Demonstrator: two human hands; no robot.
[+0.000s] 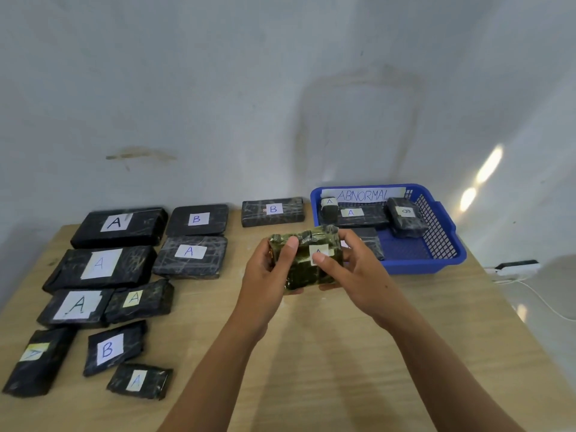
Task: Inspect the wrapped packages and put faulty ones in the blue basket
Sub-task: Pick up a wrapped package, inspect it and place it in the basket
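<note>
Black packages [118,227] with letter labels are lying at the left of the frame. In the middle, the left hand [268,269] and the right hand [352,269] are gripping one greenish package [304,260], thumbs pressing on top. The blue basket [436,254] is sitting just right, holding more packages.

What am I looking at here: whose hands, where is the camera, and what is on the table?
There is no machine, just a person's two bare hands. The one picture comes from a camera worn on the person's head, looking forward and down. The left hand and right hand together hold a greenish wrapped package above a wooden table. Left of it and behind lie black packages labelled A or B. At right stands a blue basket with an ABNORMAL sign and more packages inside.
</note>
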